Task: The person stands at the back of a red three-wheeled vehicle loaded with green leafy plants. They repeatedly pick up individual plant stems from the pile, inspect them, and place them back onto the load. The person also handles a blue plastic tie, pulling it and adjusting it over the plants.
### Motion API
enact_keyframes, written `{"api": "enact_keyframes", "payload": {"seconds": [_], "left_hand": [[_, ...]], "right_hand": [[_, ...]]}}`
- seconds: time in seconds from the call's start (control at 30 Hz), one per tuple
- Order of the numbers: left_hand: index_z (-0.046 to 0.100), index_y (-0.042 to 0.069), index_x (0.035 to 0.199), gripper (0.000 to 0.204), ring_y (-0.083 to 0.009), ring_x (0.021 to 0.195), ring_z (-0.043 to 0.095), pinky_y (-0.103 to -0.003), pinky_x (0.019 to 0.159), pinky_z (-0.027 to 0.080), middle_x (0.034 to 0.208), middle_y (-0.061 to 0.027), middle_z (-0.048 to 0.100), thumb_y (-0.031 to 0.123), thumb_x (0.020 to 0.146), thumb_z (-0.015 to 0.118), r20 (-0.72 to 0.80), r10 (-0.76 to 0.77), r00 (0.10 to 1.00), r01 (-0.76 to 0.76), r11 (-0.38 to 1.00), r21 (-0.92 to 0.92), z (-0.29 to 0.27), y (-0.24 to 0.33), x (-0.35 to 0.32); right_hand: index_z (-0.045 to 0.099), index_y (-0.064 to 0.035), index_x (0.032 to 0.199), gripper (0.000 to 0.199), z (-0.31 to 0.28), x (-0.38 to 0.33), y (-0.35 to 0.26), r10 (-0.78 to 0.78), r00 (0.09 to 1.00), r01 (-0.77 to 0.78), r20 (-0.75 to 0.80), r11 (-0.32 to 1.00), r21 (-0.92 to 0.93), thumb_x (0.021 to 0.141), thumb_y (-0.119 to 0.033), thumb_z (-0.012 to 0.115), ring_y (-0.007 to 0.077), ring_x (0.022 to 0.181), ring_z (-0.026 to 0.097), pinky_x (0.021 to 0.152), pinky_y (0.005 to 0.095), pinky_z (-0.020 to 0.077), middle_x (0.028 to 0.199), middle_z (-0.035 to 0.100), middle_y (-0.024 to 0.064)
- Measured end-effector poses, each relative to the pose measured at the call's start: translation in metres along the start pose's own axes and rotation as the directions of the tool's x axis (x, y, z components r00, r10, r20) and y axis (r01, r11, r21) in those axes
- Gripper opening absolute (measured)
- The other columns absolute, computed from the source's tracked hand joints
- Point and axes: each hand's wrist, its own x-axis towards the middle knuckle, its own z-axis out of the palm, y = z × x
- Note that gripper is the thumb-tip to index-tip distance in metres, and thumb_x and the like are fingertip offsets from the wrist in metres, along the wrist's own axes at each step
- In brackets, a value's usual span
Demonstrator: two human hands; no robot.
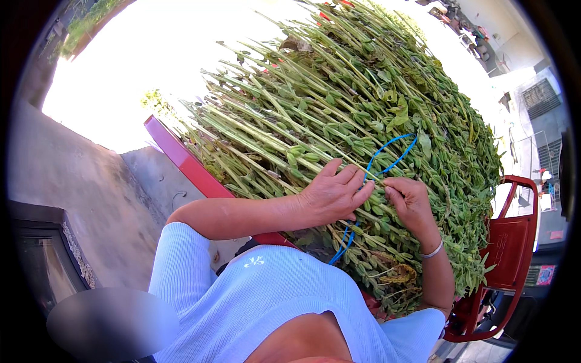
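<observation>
Green stalk heap: one large pile of cut, leafy green stalks with small pods (357, 115), centre to upper right of the frame; stalks too many to count.
Handling: likely light singly, heavy as a mass; stems look stiff, leaves soft and easily torn. Best hold: the bare stems left of centre.
Blue cord: thin, flexible blue cord (415, 138), two stretches visible, a loop right of centre and doubled strands below the hands; whether one piece, cannot tell.
Left hand: one (334, 190), centre, laid over the stalks, fingers bent and spread.
Right hand: one (410, 202), right of centre, thumb and forefinger drawn close near the cord loop; what they pinch, if anything, cannot tell.
Bracelet: one, silver-coloured band (433, 250), right wrist.
Red panel: one, long and smooth (187, 158), left of the heap.
Red frame: one, dark red, rounded (507, 254), lower right.
</observation>
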Motion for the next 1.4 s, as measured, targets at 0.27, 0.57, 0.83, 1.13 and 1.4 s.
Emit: {"api": "enact_keyframes", "payload": {"seconds": [0.27,0.57,0.83,1.13,1.4], "left_hand": [[0.055,0.009,0.124,0.084,-0.0276,0.114,0.049,-0.051,0.102,0.034,0.117,-0.0091,0.051,0.052,0.056,0.078,-0.055,-0.053,0.997,0.057,0.996,0.073,-0.020,0.000,0.008],[0.054,0.003,0.121,0.081,-0.0298,0.111,0.051,-0.041,0.094,0.042,0.123,-0.0145,0.051,0.060,0.065,0.069,0.145,-0.016,0.989,0.025,0.998,-0.062,-0.018,-0.009,0.011],[0.055,0.004,0.122,0.082,-0.0368,0.116,0.049,-0.046,0.096,0.042,0.134,-0.0196,0.045,0.066,0.070,0.065,-0.106,0.000,0.994,-0.025,0.971,-0.236,-0.017,-0.017,0.009],[0.055,0.005,0.122,0.062,-0.0343,0.117,0.051,-0.043,0.096,0.046,0.134,-0.0173,0.046,0.041,0.077,0.077,-0.331,-0.307,0.892,0.103,0.852,-0.513,-0.036,-0.047,0.022],[0.008,-0.003,0.149,0.104,-0.0289,0.136,0.034,-0.045,0.106,0.040,0.150,-0.0218,0.024,0.037,0.082,0.076,0.064,-0.651,0.757,0.070,-0.017,-0.997,-0.068,-0.112,0.106]], "right_hand": [[0.068,-0.0010,0.094,0.014,-0.010,0.017,0.005,-0.081,0.945,0.140,0.317,0.976,-0.167,0.082,-0.008,0.068,0.0320,0.072,0.061,0.065,0.0383,0.0486,0.077,0.062,0.0152],[0.061,-0.0019,0.103,0.030,-0.095,0.100,0.091,-0.026,0.956,-0.205,-0.292,0.652,-0.730,0.079,-0.018,0.070,0.0362,0.093,0.061,0.082,0.0474,0.0505,0.089,0.063,0.0167],[0.058,-0.0036,0.099,0.020,-0.112,0.099,0.147,0.027,0.948,-0.256,-0.318,0.659,-0.708,0.080,-0.009,0.058,0.0391,0.089,0.061,0.075,0.0499,0.0508,0.094,0.062,0.0186],[0.054,-0.0056,0.118,0.037,-0.127,0.047,0.083,-0.249,0.864,-0.128,-0.438,0.733,-0.669,0.081,-0.002,0.057,0.0369,0.087,0.061,0.074,0.0433,0.0507,0.099,0.060,0.0161],[0.060,-0.0046,0.116,0.038,-0.100,-0.005,0.049,-0.352,0.803,-0.119,-0.481,0.696,-0.708,0.079,0.002,0.060,0.0343,0.078,0.061,0.065,0.0424,0.0465,0.092,0.063,0.0143]]}}
